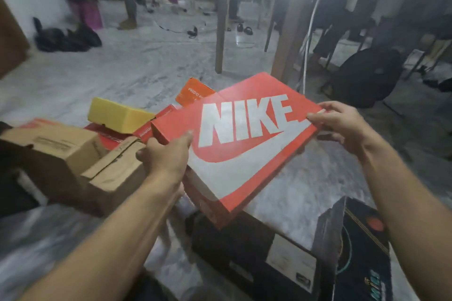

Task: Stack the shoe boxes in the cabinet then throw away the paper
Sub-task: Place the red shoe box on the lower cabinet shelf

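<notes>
Both hands, left grip (168,151) at nine o'clock and right grip (342,124) at three, pinch the tilted red shoe box (244,144) above the floor (146,68), whose lid, seemingly loose, could slide off if tipped further.

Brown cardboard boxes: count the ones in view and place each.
2. One brown box sits at the far left on the floor; the other brown box lies tilted beside it, just under the left hand. More may be hidden behind them.
</notes>
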The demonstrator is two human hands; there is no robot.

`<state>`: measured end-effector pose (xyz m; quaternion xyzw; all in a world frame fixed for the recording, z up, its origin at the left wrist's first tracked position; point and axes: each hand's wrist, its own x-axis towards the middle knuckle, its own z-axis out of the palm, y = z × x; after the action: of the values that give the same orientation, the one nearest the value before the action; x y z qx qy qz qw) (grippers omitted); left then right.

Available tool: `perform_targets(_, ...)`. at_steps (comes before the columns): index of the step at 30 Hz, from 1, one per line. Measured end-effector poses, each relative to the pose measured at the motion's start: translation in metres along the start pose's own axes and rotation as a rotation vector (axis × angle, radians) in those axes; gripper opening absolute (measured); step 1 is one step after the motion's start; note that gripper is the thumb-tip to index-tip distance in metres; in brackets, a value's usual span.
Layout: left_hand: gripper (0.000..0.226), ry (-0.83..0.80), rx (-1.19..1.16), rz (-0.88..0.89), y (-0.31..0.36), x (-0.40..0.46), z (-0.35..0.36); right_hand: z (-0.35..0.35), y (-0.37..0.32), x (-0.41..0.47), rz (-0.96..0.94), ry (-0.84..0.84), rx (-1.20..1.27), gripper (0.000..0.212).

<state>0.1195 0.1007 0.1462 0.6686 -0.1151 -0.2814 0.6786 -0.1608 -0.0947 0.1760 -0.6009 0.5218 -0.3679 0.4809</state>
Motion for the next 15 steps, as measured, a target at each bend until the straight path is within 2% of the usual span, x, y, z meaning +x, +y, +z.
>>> perform_targets(3,0.058,-0.023,-0.116,0.150,0.037,0.002,-0.046,0.034,-0.039,-0.024,-0.123,-0.077,0.039,0.040)
perform_targets(6,0.050,-0.159,-0.070,0.273,0.067,-0.004,-0.098,0.066,-0.074,-0.052,-0.208,-0.204,0.013,0.053)
perform_targets(7,0.053,-0.202,-0.004,0.318,0.077,-0.008,-0.117,0.077,-0.084,-0.062,-0.248,-0.244,-0.018,0.060)
perform_targets(10,0.085,-0.290,0.119,0.351,0.103,-0.013,-0.180,0.114,-0.112,-0.092,-0.397,-0.314,-0.127,0.080)
perform_targets(13,0.085,-0.276,0.215,0.348,0.123,-0.021,-0.240,0.154,-0.128,-0.118,-0.511,-0.340,-0.185,0.098)
perform_targets(15,0.082,-0.206,0.246,0.350,0.131,-0.028,-0.274,0.177,-0.134,-0.132,-0.552,-0.334,-0.170,0.091)
